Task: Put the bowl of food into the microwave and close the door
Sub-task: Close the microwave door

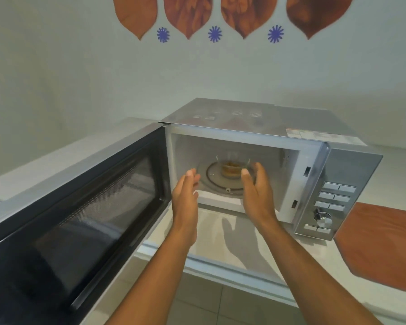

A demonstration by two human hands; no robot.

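A silver microwave [256, 123] stands on a white counter with its door [75, 207] swung wide open to the left. Inside, a clear glass bowl [232, 166] with brownish food sits on the round glass turntable [218, 181]. My left hand [185, 195] and my right hand [256, 186] hover at the mouth of the cavity, one on each side, a little in front of the bowl. Both hands have fingers apart and hold nothing. They do not touch the bowl.
The control panel [333, 202] with buttons and a knob is at the microwave's right. An orange mat [384, 245] lies on the counter [220, 235] to the right. A wall with orange and blue decals rises behind. Tiled floor shows below the counter edge.
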